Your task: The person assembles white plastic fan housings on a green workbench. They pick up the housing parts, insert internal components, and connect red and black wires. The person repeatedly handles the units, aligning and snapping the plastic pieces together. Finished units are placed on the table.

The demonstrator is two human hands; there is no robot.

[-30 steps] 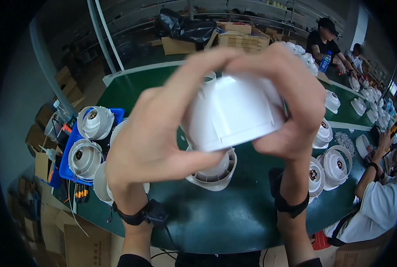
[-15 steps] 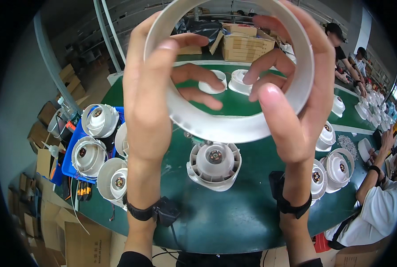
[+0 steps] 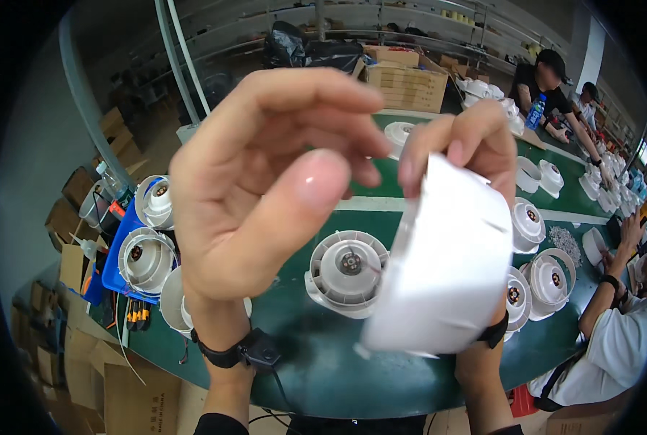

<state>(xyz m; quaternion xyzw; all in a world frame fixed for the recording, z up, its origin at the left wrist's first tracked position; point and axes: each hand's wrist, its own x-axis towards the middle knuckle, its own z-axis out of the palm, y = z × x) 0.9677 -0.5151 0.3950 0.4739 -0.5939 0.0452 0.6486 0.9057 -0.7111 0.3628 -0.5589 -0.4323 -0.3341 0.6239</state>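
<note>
In my right hand (image 3: pixel 468 145) is a white plastic ring (image 3: pixel 446 261), pinched at its upper edge and turned so that its outer wall faces me. My left hand (image 3: pixel 265 181) hangs in the air left of the ring, fingers curved and apart, with nothing in it. Below and between the hands, a white round fan housing (image 3: pixel 349 272) with a finned rim and a dark motor hub lies on the green table (image 3: pixel 316 370). The ring hides part of the housing's right side.
At left, a blue tray (image 3: pixel 120 272) carries several white housings, with orange-handled tools (image 3: pixel 138 313) beside it. More housings (image 3: pixel 528 225) stand on the right, near a pile of small clear pieces (image 3: pixel 566 243). A co-worker in a white shirt (image 3: pixel 591 348) sits at right. Cardboard boxes (image 3: pixel 407 83) stand behind.
The ring, held up between both hands before, has come down and turned on its side in my right hand. My left hand has let go of it.
</note>
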